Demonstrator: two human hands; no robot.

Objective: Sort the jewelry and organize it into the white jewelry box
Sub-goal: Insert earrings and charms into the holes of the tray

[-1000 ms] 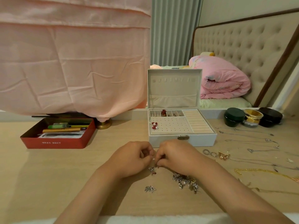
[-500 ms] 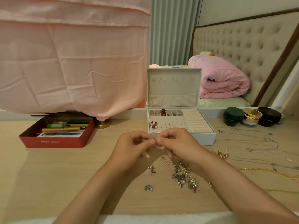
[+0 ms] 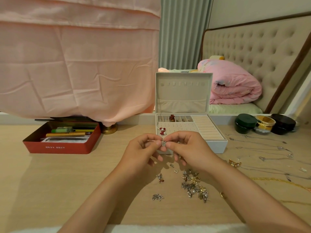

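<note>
On the wooden table (image 3: 67, 174), with a bed (image 3: 235, 108) beyond, my left hand (image 3: 143, 152) and right hand (image 3: 190, 148) pinched one small silver piece (image 3: 163, 143) just before the open white jewelry box (image 3: 217, 146). Its shape was too tiny to tell; my right forearm half hid a gold ring (image 3: 223, 195).

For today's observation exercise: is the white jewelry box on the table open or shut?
Open. The white jewelry box has its lid standing upright behind the tray, so the compartments and the red earrings inside are visible.
</note>
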